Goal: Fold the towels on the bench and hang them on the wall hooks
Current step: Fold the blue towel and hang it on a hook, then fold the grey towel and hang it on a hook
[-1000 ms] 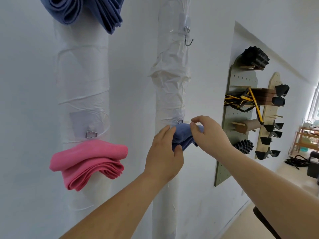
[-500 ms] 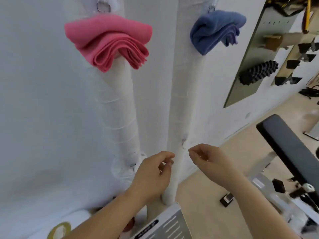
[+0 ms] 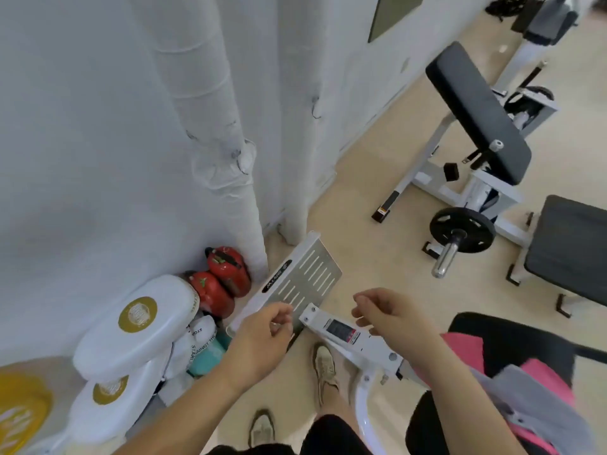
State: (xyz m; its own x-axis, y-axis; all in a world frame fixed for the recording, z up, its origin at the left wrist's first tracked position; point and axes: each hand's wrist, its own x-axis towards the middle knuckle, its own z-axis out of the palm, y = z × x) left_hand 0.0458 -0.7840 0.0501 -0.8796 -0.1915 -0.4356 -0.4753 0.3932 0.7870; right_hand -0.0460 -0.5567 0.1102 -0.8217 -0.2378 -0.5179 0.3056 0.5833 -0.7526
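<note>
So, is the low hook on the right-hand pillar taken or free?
Free: the hook sticks out bare, nothing hanging on it.

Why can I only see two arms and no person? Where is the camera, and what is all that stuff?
The camera sits on the person's head and looks down. That is why you see only their arms, just as when you look at your own hands. The left hand and the right hand hold nothing, and their fingers are loosely curled. The room is a gym. At the lower right a pink towel and a grey towel lie on a black bench. By the wall stand white wrapped pipes with small hooks on them, like this bare hook. On the floor by the wall sit two red kettlebells. Near the bottom you can see the person's shoes.
</note>
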